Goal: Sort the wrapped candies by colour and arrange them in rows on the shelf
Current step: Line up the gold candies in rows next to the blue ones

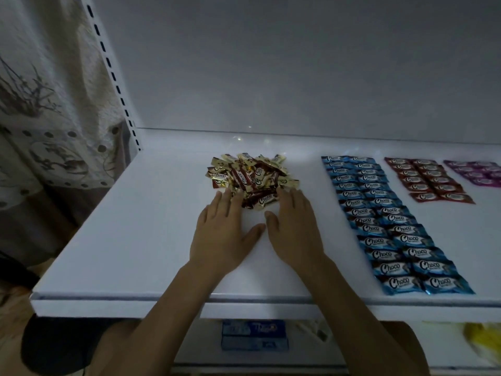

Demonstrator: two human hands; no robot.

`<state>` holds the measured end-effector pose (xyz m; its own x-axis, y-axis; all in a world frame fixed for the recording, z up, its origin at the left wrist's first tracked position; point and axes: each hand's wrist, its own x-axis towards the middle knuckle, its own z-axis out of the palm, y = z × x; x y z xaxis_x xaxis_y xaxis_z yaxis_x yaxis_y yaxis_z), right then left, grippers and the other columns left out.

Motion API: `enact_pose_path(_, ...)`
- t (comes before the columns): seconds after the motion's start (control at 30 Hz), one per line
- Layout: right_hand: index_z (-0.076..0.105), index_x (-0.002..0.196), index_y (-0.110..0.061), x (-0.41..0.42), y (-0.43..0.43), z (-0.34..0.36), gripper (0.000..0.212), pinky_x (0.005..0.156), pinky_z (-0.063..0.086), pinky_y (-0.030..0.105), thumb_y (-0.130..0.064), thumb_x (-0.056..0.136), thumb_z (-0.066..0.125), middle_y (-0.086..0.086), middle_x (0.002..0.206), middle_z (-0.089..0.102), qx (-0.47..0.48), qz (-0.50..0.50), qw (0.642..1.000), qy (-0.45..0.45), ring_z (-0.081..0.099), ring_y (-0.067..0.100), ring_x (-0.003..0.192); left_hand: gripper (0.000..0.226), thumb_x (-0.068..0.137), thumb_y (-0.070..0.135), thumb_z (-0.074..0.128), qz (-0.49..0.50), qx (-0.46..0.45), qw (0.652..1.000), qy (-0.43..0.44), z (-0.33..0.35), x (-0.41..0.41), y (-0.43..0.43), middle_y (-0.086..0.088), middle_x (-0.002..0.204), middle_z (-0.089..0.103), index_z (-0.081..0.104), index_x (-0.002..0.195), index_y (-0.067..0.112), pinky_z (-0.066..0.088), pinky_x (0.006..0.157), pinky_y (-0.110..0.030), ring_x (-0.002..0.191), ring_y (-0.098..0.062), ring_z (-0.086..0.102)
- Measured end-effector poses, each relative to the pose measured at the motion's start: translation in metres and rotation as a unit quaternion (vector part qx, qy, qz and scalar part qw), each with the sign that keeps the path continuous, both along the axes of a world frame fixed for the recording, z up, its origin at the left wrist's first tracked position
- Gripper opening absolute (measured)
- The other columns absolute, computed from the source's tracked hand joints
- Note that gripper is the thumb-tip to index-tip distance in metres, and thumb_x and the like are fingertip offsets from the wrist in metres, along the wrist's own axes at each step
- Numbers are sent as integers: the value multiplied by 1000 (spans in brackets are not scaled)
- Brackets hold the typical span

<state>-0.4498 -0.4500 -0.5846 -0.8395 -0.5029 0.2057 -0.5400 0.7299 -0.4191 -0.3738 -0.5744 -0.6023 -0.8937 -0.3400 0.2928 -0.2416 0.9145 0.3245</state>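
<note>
2 hands lie flat on the white shelf (130,234), palms down, fingers straight and together: the left hand (222,229) and the right hand (295,229), thumbs nearly meeting. Their fingertips touch the near edge of 1 loose pile of gold and brown candies (252,180). Right of the right hand lie blue candies (393,221) in 2 rows of 14. Farther right are 12 red candies (428,180) in 2 rows, then purple candies (477,173), cut off by the frame edge.

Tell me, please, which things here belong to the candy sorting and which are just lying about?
Job: the unsorted gold pile, blue rows, red rows, purple rows, the shelf, left hand and right hand at the pile.
Lying about: blue box and blurred yellow item below the shelf, patterned curtain.
</note>
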Motion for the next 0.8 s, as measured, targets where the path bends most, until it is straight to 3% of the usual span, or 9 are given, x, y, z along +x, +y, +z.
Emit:
enact_pose_path(0.2,19,148,-11,0,0,1,56,117,7,33,-30,99,41,11,156,17,-6,3,1000,-2,8,25,144,79,92,61,37,-2,-13,1000,-3,1,0,1,-6,161,10,15,153,16,8,119,-36,149,-22,5)
enact_pose_path(0.33,26,146,-13,-1,-1,1,58,114,20,36,-38,97,44,12,152,27,-16,-15,999,-28,22,26,140,76,93,64,25,-14,-52,998,-28,7,1,1,-6,161,6,11,153,20,9,118,-43,149,-22,2)
enact_pose_path(0.4,34,142,-15,-8,-7,7,57,107,31,37,-44,94,47,10,145,38,-53,-43,996,-56,35,27,131,82,87,69,18,-44,-100,994,-25,14,-6,-6,-8,161,9,15,153,21,10,116,-49,149,-25,7)
enact_pose_path(0.5,36,142,-22,-36,-28,17,59,107,31,46,-55,93,41,11,146,35,-75,-66,992,-76,36,31,131,104,67,83,9,-77,-134,987,-34,25,-22,-24,-7,161,9,15,153,24,5,116,-52,149,-24,5)
enact_pose_path(0.63,31,145,-27,-78,-57,22,71,113,21,51,-69,89,31,13,153,24,-48,-80,991,-95,23,33,140,113,63,92,25,-88,-78,992,-49,25,-34,-42,-4,162,-3,4,153,27,-2,117,-51,148,-21,-6)
enact_pose_path(0.73,34,145,-23,-96,-72,17,81,113,20,52,-76,84,25,13,150,33,-13,-87,992,-91,28,31,139,123,54,98,27,-72,-38,996,-47,18,-36,-51,-4,161,-7,4,153,29,1,116,-53,148,-21,-8)
enact_pose_path(0.8,40,141,-21,-97,-79,16,74,111,25,48,-70,87,28,10,144,44,-6,-65,995,-81,37,29,133,128,49,99,29,-72,-22,996,-47,15,-44,-57,-4,161,-8,3,153,29,3,115,-55,148,-23,-9)
